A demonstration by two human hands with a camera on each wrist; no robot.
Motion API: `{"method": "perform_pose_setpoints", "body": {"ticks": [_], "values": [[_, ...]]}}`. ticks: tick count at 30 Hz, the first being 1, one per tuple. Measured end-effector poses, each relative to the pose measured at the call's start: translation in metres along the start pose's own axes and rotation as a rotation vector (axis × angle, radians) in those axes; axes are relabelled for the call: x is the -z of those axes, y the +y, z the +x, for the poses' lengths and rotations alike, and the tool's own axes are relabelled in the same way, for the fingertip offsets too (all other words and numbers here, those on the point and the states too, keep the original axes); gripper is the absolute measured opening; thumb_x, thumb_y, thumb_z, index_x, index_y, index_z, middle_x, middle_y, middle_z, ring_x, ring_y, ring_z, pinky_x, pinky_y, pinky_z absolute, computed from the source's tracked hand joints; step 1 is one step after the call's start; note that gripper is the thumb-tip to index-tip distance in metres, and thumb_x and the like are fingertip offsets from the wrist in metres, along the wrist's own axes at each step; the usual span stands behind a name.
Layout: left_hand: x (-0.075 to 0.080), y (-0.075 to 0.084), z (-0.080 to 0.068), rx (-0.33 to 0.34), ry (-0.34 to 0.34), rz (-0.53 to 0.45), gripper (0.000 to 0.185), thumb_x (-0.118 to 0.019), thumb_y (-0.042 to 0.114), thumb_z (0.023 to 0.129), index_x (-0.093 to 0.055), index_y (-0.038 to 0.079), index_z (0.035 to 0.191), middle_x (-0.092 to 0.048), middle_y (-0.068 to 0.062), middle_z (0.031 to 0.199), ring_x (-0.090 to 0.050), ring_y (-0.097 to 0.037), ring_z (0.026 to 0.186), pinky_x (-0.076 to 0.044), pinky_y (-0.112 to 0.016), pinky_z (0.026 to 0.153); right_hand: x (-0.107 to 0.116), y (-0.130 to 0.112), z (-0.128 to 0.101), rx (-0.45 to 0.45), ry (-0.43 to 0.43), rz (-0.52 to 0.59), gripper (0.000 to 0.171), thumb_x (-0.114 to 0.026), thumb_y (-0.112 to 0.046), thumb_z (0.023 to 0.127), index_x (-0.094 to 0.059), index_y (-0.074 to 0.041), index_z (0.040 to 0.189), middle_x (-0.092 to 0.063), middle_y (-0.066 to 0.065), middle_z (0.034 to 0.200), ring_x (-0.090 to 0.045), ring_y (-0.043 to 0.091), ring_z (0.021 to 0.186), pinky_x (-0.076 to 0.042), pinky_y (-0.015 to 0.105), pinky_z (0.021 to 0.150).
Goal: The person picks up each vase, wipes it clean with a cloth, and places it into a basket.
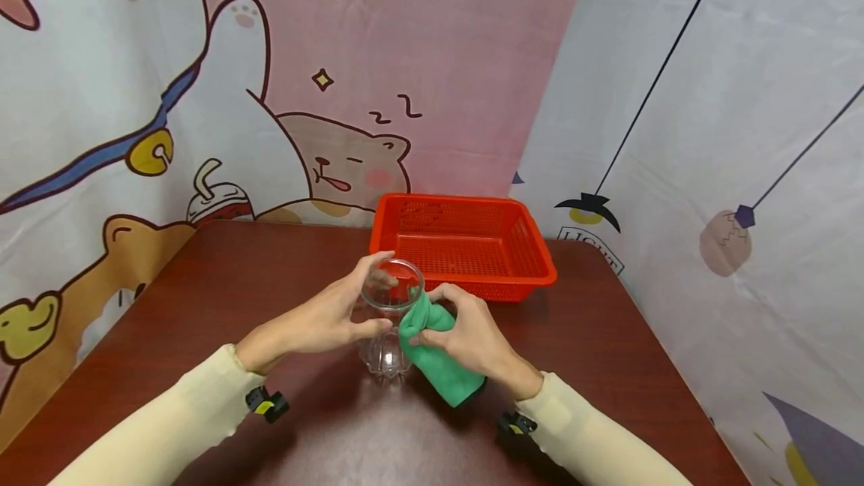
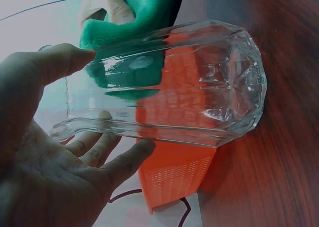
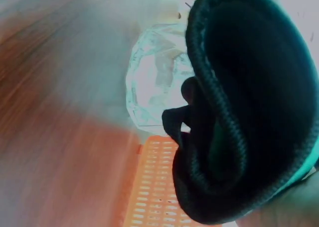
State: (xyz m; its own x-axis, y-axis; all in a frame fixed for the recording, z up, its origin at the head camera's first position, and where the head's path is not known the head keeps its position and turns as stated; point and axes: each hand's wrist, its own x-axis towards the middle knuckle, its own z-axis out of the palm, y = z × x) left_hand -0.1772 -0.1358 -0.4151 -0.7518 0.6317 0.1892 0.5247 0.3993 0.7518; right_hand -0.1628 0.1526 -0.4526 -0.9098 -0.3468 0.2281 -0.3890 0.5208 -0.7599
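Glass (image 1: 388, 321) wiping under way: left hand (image 1: 331, 317) grasps it, right hand (image 1: 472, 336) clenches cloth (image 1: 439, 366); next, rotate glass.

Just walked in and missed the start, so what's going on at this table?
A person is working on a clear glass that stands on the dark wooden table. The left hand holds the glass by its rim and side, while the right hand grips a green cloth pressed against the glass near the rim. An orange basket sits just behind them.
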Motion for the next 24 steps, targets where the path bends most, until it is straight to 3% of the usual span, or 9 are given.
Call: {"method": "perform_pose_setpoints", "body": {"ticks": [7, 16, 24], "values": [[0.000, 0.000, 0.001, -0.003, 0.000, 0.015, 0.102, -0.087, 0.020, 0.107, -0.019, 0.022, 0.182, -0.065, -0.011, 0.158, -0.071, -0.039, 0.141, -0.060, -0.063, 0.119, 0.007, -0.007, 0.005, 0.034, 0.041, 0.031, 0.047, -0.105, -0.027, 0.089, -0.078, -0.023, 0.128, -0.084, -0.006, 0.119, -0.073, 0.014, 0.098, -0.060, 0.030, 0.086], [-0.002, 0.001, -0.001, -0.006, 0.006, 0.016, 0.102, -0.088, 0.018, 0.106, -0.020, 0.021, 0.182, -0.066, -0.011, 0.158, -0.070, -0.039, 0.142, -0.062, -0.059, 0.119, 0.016, -0.009, 0.008, 0.108, 0.110, 0.165, 0.052, -0.102, -0.014, 0.090, -0.080, -0.019, 0.137, -0.084, 0.000, 0.132, -0.080, 0.019, 0.104, -0.067, 0.030, 0.094], [0.000, 0.001, 0.000, 0.005, 0.002, 0.007, 0.103, -0.088, 0.016, 0.105, -0.020, 0.021, 0.182, -0.065, -0.012, 0.158, -0.069, -0.032, 0.142, -0.061, -0.065, 0.119, 0.015, -0.008, 0.008, 0.100, 0.108, 0.178, 0.051, -0.101, -0.014, 0.091, -0.079, -0.017, 0.137, -0.084, 0.002, 0.131, -0.080, 0.019, 0.109, -0.067, 0.030, 0.096]]}}
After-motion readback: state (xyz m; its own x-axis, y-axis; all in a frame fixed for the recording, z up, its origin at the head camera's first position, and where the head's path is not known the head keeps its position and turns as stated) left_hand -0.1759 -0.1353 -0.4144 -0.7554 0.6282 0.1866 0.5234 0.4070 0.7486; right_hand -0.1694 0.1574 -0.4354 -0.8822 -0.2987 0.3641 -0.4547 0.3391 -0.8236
